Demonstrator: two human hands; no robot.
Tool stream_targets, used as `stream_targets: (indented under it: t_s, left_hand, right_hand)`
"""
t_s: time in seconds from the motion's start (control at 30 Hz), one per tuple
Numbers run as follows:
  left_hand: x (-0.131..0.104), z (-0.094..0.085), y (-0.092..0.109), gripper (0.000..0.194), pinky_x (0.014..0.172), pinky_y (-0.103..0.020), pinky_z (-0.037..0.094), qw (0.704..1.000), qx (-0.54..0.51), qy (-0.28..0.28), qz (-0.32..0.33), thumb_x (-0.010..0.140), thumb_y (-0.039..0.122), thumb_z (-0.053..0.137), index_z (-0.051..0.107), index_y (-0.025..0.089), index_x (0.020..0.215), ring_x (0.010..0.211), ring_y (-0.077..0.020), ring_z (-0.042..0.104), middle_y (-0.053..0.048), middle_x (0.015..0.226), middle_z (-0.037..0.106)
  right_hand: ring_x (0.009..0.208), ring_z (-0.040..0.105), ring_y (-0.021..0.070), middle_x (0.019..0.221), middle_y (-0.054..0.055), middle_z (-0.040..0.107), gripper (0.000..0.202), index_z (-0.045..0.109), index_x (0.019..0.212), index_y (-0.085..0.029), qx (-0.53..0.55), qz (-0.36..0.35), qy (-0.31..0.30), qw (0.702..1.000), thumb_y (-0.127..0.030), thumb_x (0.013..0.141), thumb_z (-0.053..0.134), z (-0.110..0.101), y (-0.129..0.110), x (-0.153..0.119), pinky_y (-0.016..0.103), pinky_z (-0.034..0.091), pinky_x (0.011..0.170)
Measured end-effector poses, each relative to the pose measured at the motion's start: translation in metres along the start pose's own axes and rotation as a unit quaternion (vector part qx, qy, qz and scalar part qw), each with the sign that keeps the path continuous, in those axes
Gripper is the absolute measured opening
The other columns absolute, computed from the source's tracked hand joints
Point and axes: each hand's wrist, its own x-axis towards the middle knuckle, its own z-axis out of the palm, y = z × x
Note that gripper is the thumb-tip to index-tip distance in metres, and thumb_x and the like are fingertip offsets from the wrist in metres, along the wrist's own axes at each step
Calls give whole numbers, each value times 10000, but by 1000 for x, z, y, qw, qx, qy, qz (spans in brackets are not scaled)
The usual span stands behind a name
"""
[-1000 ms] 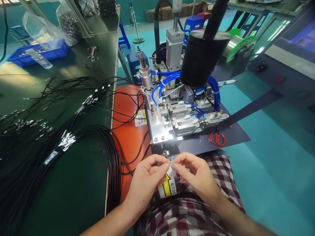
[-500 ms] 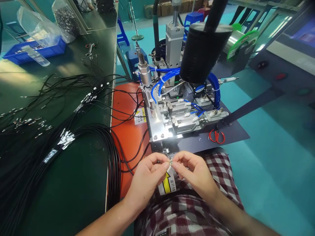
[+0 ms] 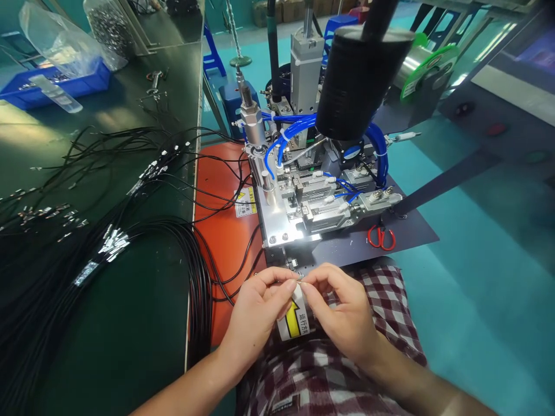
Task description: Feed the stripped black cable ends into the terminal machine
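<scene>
My left hand (image 3: pixel 255 306) and my right hand (image 3: pixel 344 306) meet fingertip to fingertip in front of the machine (image 3: pixel 281 214). Both pinch at something tiny between them, too small to name. Just below the fingertips shows a white label with a yellow arrow (image 3: pixel 292 320). Black cables (image 3: pixel 197 277) with shiny metal ends (image 3: pixel 115 242) lie in a thick bundle to the left of my left hand.
Red-handled scissors (image 3: pixel 381 237) rest on the machine's dark base plate. A black cylinder (image 3: pixel 362 81) overhangs the machine. Farther off are a blue tray (image 3: pixel 82 89) on the green table (image 3: pixel 143 318) and a green-rimmed spool (image 3: pixel 429 72).
The view has shifted slightly, so the machine and table sit a little higher and farther left. My fingers stay pinched together, with their tips slightly adjusted.
</scene>
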Motion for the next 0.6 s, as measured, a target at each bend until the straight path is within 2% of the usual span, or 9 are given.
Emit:
stream_targets:
  t_s: [0.07,0.3,0.43,0.53,0.6]
  left_hand:
    - [0,0,1,232,420,-161,198,1000,-4,-3,-7,795,364,665,624,144,859,440,-39,260,90,462,369]
    - [0,-4,2,202,425,-178,186,998,-25,-20,-57,786,344,672,585,164,817,437,-49,286,77,461,410]
    - [2,-5,2,191,427,-182,189,997,-43,-21,-58,786,329,674,584,162,802,435,-52,319,66,458,446]
    - [2,-4,3,186,428,-173,212,997,-59,-12,-54,772,311,688,587,154,775,423,-46,324,66,438,454]
    - [1,-3,3,191,424,-166,219,997,-65,-1,-49,757,305,700,585,152,761,409,-40,319,68,424,456]
  right_hand:
    - [578,510,133,678,-6,576,111,583,770,-190,-6,-3,4,1000,-132,863,567,0,1,1,279,395,562]
    - [554,515,134,662,-11,600,107,581,796,-194,-66,-89,3,994,-109,862,575,-2,2,-1,299,358,579]
    - [567,529,143,669,-6,616,103,583,804,-203,-95,-95,-19,991,-115,856,575,-3,2,-2,308,354,597]
    - [588,532,150,682,1,613,106,587,780,-207,-55,-36,-19,998,-140,859,568,-2,1,0,306,379,608]
    - [592,523,148,681,0,596,119,586,752,-207,20,53,-21,998,-176,864,563,0,0,2,287,400,587]
